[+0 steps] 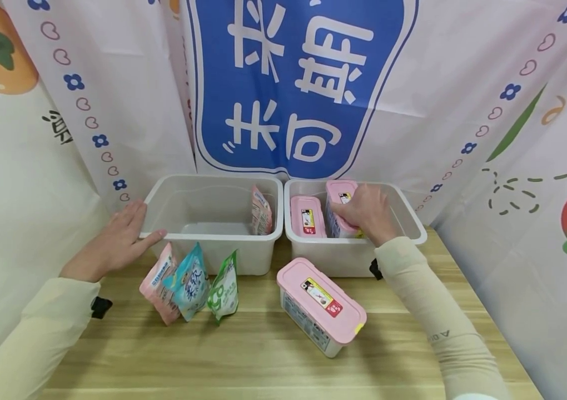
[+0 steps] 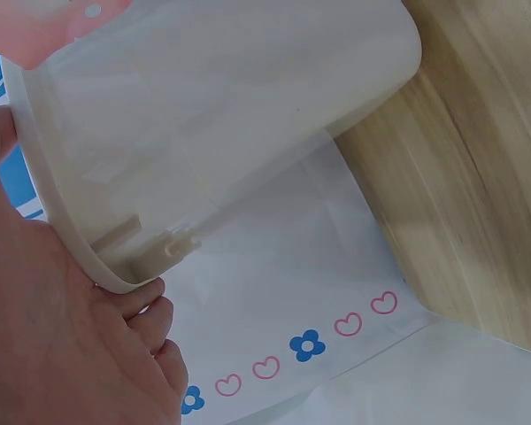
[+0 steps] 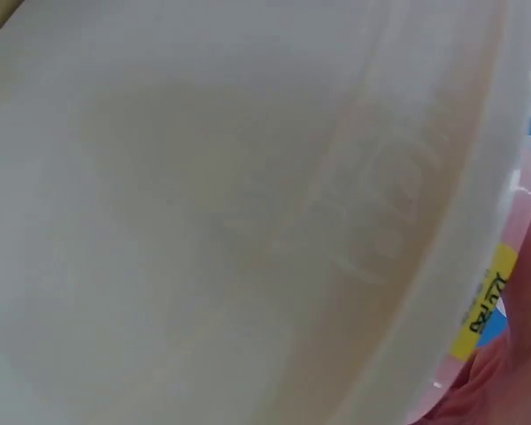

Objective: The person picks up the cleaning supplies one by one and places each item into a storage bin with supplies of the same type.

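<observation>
Right grip [image 1: 367, 211] pinches the pink-lidded box [image 1: 341, 188] directly beneath it, inside the right bin [image 1: 331, 258]. Expect stiff, smooth, probably weighty handling; grasp across the long sides. Well left, the left grip [image 1: 117, 240] clasps the left bin [image 1: 250, 255] at its corner.

Pink-lidded oblong plastic box [image 1: 321, 305]; pink pouch [image 1: 158, 280], blue pouch [image 1: 193, 286], green-and-white pouch [image 1: 225, 291]; tan wood-grained table [image 1: 243, 358]; blue-flowered, pink-hearted white cloth [image 1: 123, 78].
</observation>
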`<state>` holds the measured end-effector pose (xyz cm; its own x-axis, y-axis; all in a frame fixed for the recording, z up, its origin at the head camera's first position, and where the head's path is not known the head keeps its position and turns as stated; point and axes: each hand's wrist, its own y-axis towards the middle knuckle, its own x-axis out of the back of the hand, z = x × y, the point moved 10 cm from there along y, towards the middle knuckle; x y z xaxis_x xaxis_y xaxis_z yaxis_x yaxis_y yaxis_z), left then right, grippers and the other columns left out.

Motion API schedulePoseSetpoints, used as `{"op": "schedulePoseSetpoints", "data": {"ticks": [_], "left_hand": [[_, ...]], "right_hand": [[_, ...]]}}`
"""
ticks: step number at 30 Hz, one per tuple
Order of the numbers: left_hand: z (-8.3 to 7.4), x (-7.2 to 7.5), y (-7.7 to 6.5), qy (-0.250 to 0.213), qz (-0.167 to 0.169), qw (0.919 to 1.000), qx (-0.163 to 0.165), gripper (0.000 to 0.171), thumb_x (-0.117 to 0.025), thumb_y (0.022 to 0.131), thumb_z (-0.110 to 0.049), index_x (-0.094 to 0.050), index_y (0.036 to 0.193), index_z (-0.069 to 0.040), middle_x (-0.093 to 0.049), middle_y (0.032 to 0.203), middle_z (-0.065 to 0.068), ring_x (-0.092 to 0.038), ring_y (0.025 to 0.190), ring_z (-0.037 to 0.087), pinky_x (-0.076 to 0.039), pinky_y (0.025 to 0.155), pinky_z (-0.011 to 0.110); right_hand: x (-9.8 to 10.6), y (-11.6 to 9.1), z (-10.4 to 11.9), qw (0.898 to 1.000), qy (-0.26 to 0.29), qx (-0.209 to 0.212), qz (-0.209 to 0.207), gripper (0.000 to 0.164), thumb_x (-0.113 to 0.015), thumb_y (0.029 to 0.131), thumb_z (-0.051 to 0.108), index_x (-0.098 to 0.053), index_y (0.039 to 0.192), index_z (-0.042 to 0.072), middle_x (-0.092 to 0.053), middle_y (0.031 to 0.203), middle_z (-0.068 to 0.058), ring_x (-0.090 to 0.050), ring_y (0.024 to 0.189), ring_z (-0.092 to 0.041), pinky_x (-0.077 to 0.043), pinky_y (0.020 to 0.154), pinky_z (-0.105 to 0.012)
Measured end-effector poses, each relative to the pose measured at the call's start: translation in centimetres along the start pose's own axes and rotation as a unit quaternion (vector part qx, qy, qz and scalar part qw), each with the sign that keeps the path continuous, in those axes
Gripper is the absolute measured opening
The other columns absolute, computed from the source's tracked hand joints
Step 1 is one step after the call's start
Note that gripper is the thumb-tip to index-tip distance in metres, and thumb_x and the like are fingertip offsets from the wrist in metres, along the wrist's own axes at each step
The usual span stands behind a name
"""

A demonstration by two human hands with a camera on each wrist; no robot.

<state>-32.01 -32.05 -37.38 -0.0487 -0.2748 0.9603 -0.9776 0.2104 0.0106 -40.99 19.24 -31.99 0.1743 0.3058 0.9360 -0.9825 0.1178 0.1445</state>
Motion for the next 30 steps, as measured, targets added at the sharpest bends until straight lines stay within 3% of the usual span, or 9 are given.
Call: {"op": "schedulePoseSetpoints", "data": {"ticks": [4,12,22,30], "left_hand": [[0.0,-0.2,0.0,-0.002,0.002,1.0,0.003,0.098,-0.036,0.109,-0.062,0.005,0.165,0.008,0.01,0.173,0.033,0.004,0.161,0.054,-0.002,0.13,0.071],[0.0,0.0,-0.1,-0.006,0.001,1.0,0.003,0.098,-0.036,0.11,-0.061,0.005,0.164,0.009,0.01,0.172,0.034,0.004,0.161,0.055,-0.001,0.13,0.07],[0.2,-0.3,0.0,-0.003,0.007,0.9999,0.009,0.099,-0.036,0.109,-0.063,0.006,0.165,0.007,0.01,0.173,0.033,0.004,0.161,0.054,-0.002,0.13,0.07],[0.1,-0.1,0.0,-0.001,0.004,1.0,0.009,0.099,-0.035,0.109,-0.063,0.005,0.164,0.009,0.009,0.172,0.034,0.003,0.161,0.055,-0.002,0.13,0.07]], "right_hand": [[-0.5,-0.2,-0.1,1.0,-0.003,0.001,-0.002,0.057,-0.077,0.082,0.061,-0.068,0.086,0.005,-0.067,0.078,-0.01,-0.062,0.066,-0.025,-0.04,0.051,-0.029],[-1.2,-0.4,-0.2,1.0,-0.022,0.011,-0.016,0.054,-0.074,0.08,0.062,-0.06,0.068,0.011,-0.059,0.064,-0.005,-0.056,0.058,-0.022,-0.037,0.049,-0.03],[-2.2,-0.4,-0.2,0.999,-0.02,0.013,-0.025,0.054,-0.077,0.079,0.061,-0.06,0.066,0.011,-0.062,0.067,-0.007,-0.058,0.062,-0.025,-0.038,0.052,-0.031],[-2.8,-0.1,-0.4,1.0,-0.013,0.008,-0.022,0.056,-0.077,0.08,0.06,-0.053,0.063,0.012,-0.051,0.061,-0.003,-0.055,0.061,-0.024,-0.036,0.052,-0.031]]}}
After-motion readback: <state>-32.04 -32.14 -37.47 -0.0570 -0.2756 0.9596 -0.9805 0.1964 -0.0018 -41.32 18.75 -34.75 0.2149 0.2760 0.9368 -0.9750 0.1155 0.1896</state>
